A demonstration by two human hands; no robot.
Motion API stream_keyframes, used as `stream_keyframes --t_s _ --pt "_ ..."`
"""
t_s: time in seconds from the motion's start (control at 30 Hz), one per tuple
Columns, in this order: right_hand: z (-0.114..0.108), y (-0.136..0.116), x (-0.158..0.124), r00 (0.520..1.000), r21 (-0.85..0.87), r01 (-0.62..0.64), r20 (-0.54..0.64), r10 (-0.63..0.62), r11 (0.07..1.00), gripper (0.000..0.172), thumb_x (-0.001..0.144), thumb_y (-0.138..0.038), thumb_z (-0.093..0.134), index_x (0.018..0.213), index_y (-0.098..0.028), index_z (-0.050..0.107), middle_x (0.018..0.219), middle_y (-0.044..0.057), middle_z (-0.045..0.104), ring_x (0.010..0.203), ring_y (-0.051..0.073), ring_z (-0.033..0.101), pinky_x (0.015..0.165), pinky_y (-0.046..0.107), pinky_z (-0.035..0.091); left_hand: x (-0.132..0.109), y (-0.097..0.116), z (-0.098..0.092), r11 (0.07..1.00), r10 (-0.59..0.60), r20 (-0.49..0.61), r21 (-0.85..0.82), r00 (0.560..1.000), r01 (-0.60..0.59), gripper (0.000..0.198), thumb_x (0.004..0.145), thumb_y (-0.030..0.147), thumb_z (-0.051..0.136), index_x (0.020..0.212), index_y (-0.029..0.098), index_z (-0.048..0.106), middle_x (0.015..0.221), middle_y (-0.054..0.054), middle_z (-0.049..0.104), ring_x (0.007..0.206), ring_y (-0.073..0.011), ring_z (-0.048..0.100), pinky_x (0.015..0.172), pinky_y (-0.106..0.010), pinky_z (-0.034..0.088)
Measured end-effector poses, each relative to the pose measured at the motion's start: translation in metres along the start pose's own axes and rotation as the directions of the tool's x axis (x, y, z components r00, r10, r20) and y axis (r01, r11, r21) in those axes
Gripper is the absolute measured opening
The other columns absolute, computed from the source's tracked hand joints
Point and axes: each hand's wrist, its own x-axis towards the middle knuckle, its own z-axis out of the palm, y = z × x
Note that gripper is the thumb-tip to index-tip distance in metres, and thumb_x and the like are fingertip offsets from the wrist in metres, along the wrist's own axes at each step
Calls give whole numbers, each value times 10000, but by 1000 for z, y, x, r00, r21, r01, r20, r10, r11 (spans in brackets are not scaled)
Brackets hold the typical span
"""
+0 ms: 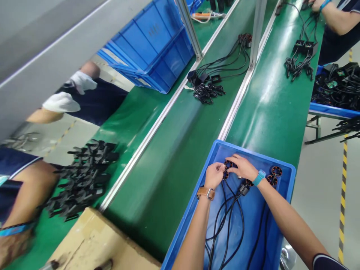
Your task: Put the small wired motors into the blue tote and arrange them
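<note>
View from a head-worn camera, looking down at a factory bench beside a green conveyor belt [180,150]. The person's two bare hands met at the far end of a shallow blue tray [290,173] that stood across the near end of the belt. The left hand [215,174], with a brown-strapped watch [206,193] on its wrist, had its fingers curled inward, pinching the near edge of a small round motor [228,164] with orange windings. The right hand [242,167], with a teal band [259,177] on its wrist, lay over the same motor, its fingers held close together and arched down onto it; whether they gripped it from beneath could not be told. The motor sat between both hands, just above the tray floor near the tray's far wall.

Black cables [225,221] ran from under the hands in loose loops along the tray floor toward the camera. Two more motors [274,175] lay side by side in the tray's far right corner, just beyond the right wrist.

Farther along the belt lay two bundles of black cable [206,88], [299,63]. Blue crates [157,48] stood at the upper left. A co-worker's arm [334,17] reached onto the belt at the top right. On the left, another person's white-gloved hands [60,102] showed above a pile of black parts [81,180], beside a cardboard box [92,240]
</note>
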Motion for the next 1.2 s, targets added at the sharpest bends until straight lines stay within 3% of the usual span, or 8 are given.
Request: stream_keyframes --t_s 0.23,0.4,0.5,0.63,0.73,0.87,1.0,1.2 --pt "-9 -5 4 986 -55 -58 -159 48 997 344 982 -299 588 1310 -209 643 1199 110 676 1066 236 662 966 384 533 -2 5 1 998 -33 -87 51 996 37 190 868 286 571 839 146 696 793 -71 727 720 -181 652 721 -308 501" --pt "-50 -21 -39 979 -28 -116 -173 110 993 275 986 -229 518 1189 -219 703 1150 77 721 1069 242 672 994 404 514 -55 17 7 960 218 -308 239 926 -147 247 927 313 557 1095 151 638 1035 -123 701 960 -232 659 927 -382 512" --pt "-56 -29 -73 981 -106 -187 -71 180 977 306 942 -204 560 1219 -219 687 1133 90 706 1036 256 665 953 405 517 -90 13 24 927 275 -141 301 951 -224 245 984 279 452 1088 198 658 1073 -99 724 1014 -232 675 932 -370 520" --pt "-40 -30 -97 968 -169 -248 -2 251 954 334 911 -158 565 1222 -211 676 1127 101 689 1029 258 657 927 386 509 -103 7 49 900 167 46 401 985 -171 275 962 215 476 1155 201 671 1145 -112 727 1048 -264 683 931 -398 524" --pt "-31 -27 -95 954 -219 -291 7 299 931 274 923 -122 493 1057 -203 717 1004 92 708 949 252 670 892 375 505 -97 11 56 871 122 123 462 985 -166 249 939 167 482 1048 198 703 1032 -106 728 985 -258 684 876 -378 517" --pt "-27 -23 -74 983 -205 -180 -17 181 962 453 881 -79 479 1301 -183 614 1240 126 646 1139 269 612 1008 400 468 -91 15 52 853 88 183 494 979 -169 217 926 158 480 935 191 695 965 -107 713 926 -261 677 826 -373 493" --pt "-23 -20 -49 982 -193 -34 178 69 981 522 790 -51 550 1293 -175 615 1208 124 654 1085 263 628 972 368 476 -87 7 42 927 84 167 349 982 -139 189 896 115 489 901 180 666 951 -95 724 918 -236 676 840 -349 480" --pt "-16 -25 -26 954 -279 -123 231 191 952 152 880 -221 588 978 -187 699 821 69 682 794 221 655 719 285 455 -80 -10 27 1000 -20 64 -14 998 21 157 888 201 533 916 159 681 837 -56 730 759 -177 650 739 -296 483"
